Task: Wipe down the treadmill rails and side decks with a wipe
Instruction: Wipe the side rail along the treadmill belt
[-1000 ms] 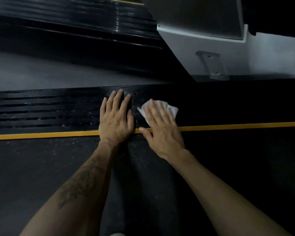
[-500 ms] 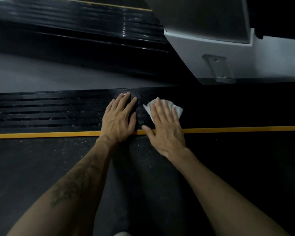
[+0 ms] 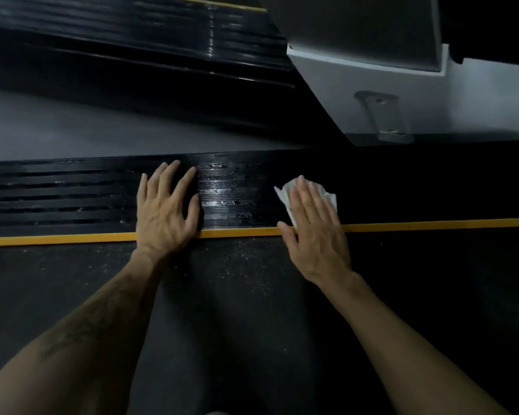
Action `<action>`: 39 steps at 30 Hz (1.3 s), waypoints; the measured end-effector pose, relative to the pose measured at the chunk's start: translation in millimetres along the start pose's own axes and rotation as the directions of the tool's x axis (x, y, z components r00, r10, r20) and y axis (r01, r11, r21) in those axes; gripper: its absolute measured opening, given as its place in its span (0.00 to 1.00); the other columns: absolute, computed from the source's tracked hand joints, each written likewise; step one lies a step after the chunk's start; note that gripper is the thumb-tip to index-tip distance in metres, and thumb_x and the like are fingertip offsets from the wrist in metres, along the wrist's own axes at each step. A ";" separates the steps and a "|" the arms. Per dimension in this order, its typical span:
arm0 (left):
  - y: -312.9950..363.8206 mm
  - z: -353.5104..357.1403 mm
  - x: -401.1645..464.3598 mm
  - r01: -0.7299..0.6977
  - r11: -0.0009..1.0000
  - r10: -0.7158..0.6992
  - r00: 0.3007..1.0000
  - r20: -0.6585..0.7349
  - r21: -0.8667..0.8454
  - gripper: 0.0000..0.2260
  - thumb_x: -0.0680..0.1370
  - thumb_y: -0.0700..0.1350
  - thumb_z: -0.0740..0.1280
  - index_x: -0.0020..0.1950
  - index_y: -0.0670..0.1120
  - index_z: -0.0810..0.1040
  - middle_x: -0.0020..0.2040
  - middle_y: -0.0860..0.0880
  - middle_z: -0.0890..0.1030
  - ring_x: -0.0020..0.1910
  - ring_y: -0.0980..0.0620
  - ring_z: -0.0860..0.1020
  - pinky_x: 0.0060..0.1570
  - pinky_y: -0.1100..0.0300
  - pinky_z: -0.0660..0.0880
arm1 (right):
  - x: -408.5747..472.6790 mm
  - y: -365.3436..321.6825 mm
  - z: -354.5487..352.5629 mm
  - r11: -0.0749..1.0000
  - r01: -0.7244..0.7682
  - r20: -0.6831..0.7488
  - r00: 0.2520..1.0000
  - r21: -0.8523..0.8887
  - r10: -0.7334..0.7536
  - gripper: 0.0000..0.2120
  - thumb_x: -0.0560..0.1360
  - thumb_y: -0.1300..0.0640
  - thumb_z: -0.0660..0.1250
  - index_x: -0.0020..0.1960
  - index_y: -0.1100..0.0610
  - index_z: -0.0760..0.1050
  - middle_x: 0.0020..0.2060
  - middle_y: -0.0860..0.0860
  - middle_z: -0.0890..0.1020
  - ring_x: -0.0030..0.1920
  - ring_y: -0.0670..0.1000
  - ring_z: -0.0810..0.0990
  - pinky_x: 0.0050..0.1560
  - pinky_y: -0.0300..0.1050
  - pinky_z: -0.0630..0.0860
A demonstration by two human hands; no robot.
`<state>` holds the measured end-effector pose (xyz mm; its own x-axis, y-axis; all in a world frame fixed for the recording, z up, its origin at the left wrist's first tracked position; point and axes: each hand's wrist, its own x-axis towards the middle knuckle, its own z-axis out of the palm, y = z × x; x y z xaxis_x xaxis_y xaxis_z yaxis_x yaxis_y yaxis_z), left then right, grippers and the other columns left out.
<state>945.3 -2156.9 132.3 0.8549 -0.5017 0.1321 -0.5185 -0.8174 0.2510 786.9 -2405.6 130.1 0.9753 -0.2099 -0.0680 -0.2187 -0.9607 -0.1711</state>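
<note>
A black ribbed side deck (image 3: 234, 190) runs across the view, edged by a yellow stripe (image 3: 432, 225) along the dark treadmill belt (image 3: 237, 295). My left hand (image 3: 165, 214) rests flat on the deck, fingers spread. My right hand (image 3: 315, 232) presses a crumpled white wipe (image 3: 285, 191) flat onto the deck with straight fingers. The strip of deck between my hands shines wet. Most of the wipe is hidden under my palm.
A white and grey upright base (image 3: 372, 94) with a bracket rises at the back right of the deck. Grey floor (image 3: 72, 136) lies beyond the deck, and another black ribbed treadmill deck (image 3: 132, 28) stands further back.
My right hand has slid the wipe to the right along the deck, away from my left hand, leaving a wet stretch between them. My left hand stays in place.
</note>
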 end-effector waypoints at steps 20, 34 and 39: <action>0.7 1.2 -1.1 0.013 1.000 -0.014 0.999 -0.046 -0.013 0.24 0.82 0.54 0.56 0.77 0.47 0.71 0.76 0.41 0.70 0.78 0.41 0.64 0.79 0.40 0.56 | 47.3 -28.7 -9.7 0.995 -0.100 0.080 0.992 -0.024 0.101 0.40 0.81 0.33 0.35 0.84 0.58 0.41 0.83 0.56 0.41 0.83 0.55 0.40 0.82 0.54 0.40; 0.8 0.4 -1.2 0.020 0.999 -0.021 0.998 -0.056 -0.025 0.25 0.81 0.54 0.57 0.76 0.47 0.71 0.77 0.41 0.68 0.79 0.42 0.63 0.79 0.41 0.56 | 64.9 -21.0 -14.7 0.991 -0.135 0.082 0.988 0.010 0.134 0.40 0.80 0.33 0.36 0.84 0.57 0.42 0.83 0.56 0.43 0.83 0.56 0.42 0.82 0.56 0.42; 0.2 0.7 -1.5 0.021 1.000 -0.022 0.998 -0.051 -0.021 0.25 0.81 0.54 0.57 0.77 0.48 0.71 0.77 0.42 0.68 0.79 0.42 0.63 0.79 0.41 0.55 | 42.5 -19.3 -10.1 0.982 0.190 0.122 0.975 -0.016 -0.186 0.35 0.83 0.35 0.43 0.85 0.52 0.48 0.84 0.52 0.47 0.83 0.55 0.44 0.82 0.61 0.46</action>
<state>943.9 -2156.5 131.5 0.8659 -0.4687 0.1750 -0.5000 -0.8215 0.2741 832.9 -2397.8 140.5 0.9880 -0.0033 -0.1545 -0.0292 -0.9858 -0.1655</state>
